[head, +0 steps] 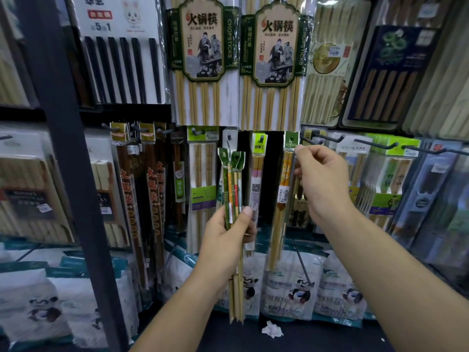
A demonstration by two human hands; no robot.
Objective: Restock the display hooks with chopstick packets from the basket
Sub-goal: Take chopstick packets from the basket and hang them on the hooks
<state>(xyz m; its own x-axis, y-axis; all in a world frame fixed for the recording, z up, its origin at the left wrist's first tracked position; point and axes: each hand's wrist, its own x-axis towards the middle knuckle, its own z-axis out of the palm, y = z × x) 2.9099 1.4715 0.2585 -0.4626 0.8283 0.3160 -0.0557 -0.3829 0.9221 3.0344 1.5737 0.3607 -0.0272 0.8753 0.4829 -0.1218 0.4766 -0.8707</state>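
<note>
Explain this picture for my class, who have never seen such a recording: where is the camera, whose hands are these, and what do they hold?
There is no machine here. A person wears a camera on the head, so you look along their arms at shop hooks hung with chopsticks. The left hand grips a bundle of narrow packets upright. The right hand reaches, fingers curled, to the top of a hanging packet; its grip is unclear. Panda-printed bags lie below.
</note>
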